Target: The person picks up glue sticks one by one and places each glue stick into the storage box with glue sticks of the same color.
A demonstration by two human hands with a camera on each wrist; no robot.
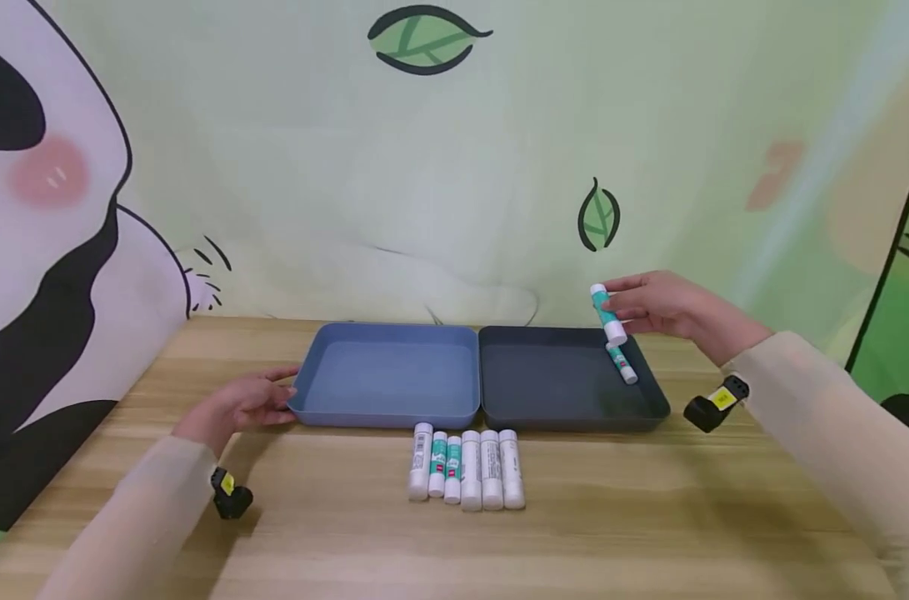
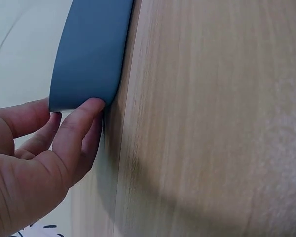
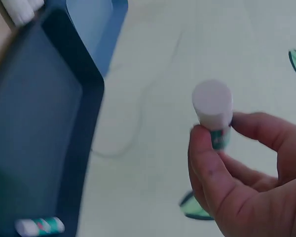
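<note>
My right hand (image 1: 660,304) pinches a green-and-white glue stick (image 1: 607,314) between thumb and fingers, above the right side of the dark grey tray (image 1: 544,417). In the right wrist view the white cap end of this glue stick (image 3: 212,101) faces the camera. A smaller green-and-white glue stick (image 1: 622,364) lies inside the dark tray near its right wall. My left hand (image 1: 255,402) is at the left end of the blue tray (image 1: 387,417). Its fingertips touch the outer wall of that blue tray (image 2: 89,59) at the corner, as the left wrist view shows.
In front of the trays, several glue sticks (image 1: 491,471) lie side by side on the wooden table (image 1: 334,508), two of them green and smaller. The trays stand edge to edge. Behind the table hangs a printed backdrop (image 1: 297,167) with a panda and leaves.
</note>
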